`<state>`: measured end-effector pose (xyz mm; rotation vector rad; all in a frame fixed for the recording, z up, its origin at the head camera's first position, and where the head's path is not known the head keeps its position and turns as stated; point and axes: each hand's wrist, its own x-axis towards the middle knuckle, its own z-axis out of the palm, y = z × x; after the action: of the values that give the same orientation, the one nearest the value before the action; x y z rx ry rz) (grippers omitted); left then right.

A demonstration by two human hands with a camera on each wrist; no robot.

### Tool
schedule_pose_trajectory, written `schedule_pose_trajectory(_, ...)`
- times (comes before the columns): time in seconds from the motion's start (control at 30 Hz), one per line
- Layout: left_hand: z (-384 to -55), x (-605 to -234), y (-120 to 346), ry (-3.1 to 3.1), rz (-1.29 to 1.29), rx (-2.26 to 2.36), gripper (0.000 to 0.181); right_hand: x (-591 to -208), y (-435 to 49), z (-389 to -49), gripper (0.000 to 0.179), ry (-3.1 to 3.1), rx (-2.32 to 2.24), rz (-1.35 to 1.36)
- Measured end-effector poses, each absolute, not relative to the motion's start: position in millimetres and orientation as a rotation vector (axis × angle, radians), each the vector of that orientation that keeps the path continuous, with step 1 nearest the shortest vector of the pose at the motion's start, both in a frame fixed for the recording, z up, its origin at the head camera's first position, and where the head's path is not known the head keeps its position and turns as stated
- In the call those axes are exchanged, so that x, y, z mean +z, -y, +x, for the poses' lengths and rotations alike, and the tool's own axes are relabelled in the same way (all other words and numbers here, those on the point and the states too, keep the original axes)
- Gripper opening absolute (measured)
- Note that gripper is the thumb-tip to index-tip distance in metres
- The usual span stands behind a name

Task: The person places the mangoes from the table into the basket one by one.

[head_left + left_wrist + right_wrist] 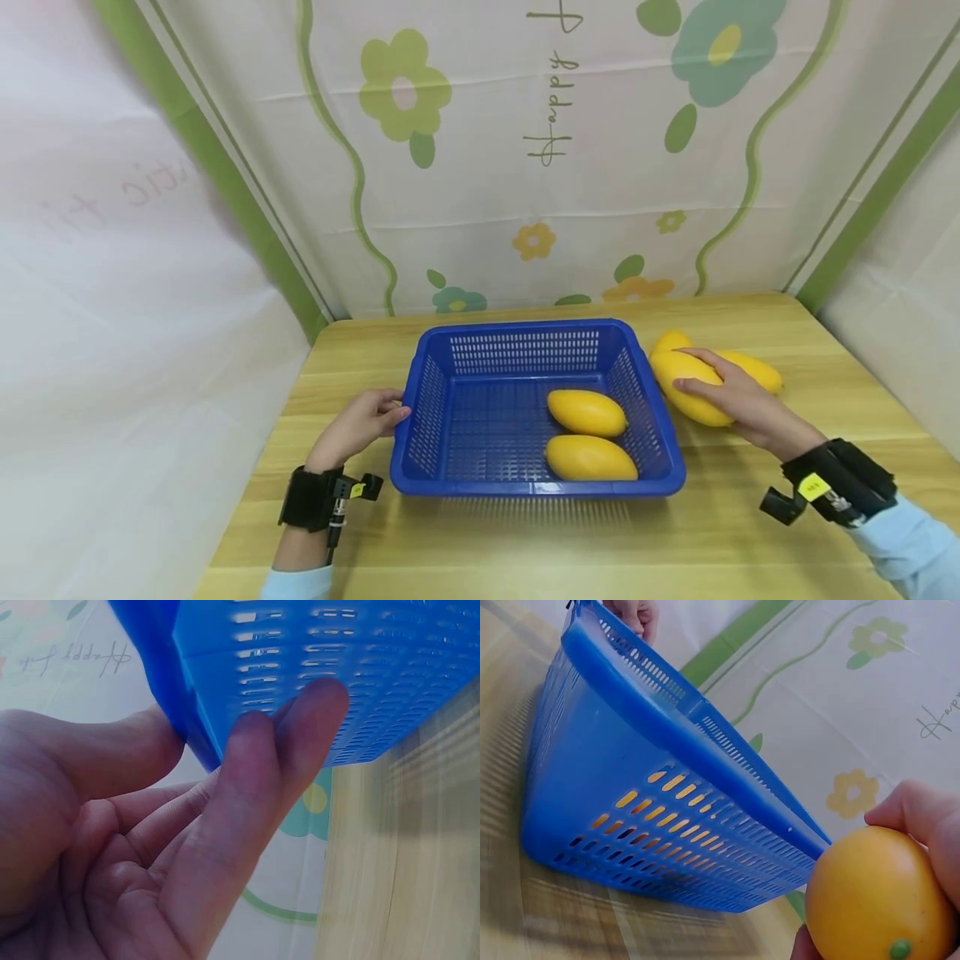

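Observation:
A blue plastic basket (pixel 536 488) with slotted walls sits on the table. My left hand (pixel 365 429) grips its left rim; in the left wrist view the thumb (pixel 142 750) lies against the rim and the fingers (pixel 251 765) touch the outer wall. Inside, toward the right, lie two yellow mangoes, one mango (pixel 587 412) behind the other mango (pixel 591 460). Just outside the right wall, my right hand (pixel 742 404) holds a mango (pixel 686 396), whose green stem end faces the right wrist camera. Partly hidden behind it are a mango (pixel 756 371) and another yellow one (pixel 671 339).
The wooden table (pixel 480 550) extends in front of the basket and to both sides. Behind it hangs a white cloth (pixel 480 183) printed with flowers and lettering. White cloth walls (pixel 150 333) flank the table. Each wrist wears a black strap with a camera.

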<state>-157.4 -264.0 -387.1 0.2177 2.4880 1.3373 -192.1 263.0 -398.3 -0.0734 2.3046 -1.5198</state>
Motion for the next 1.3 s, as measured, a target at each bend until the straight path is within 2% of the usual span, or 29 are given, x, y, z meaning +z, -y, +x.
schedule_pose_trajectory(0.3, -160, -390, 267, -2.445, 0.269, 1.366, 0.039, -389, -259, -193, 0.088, -2.442, -1.372, -0.025)
schedule_pose_trajectory(0.57, -160, -389, 272, -2.464, 0.266, 1.349, 0.043, -388, -253, -193, 0.082, -2.413, -1.464, -0.095)
schedule_pose_trajectory(0.87, -161, -392, 269, -2.432, 0.286, 1.366, 0.041, -382, -245, -192, 0.091, -2.452, -1.42, -0.122)
schedule_pose_trajectory(1.3, -161, -392, 269, -2.407, 0.297, 1.381, 0.04, -373, -234, -201, 0.087, -2.554, -1.332, -0.181)
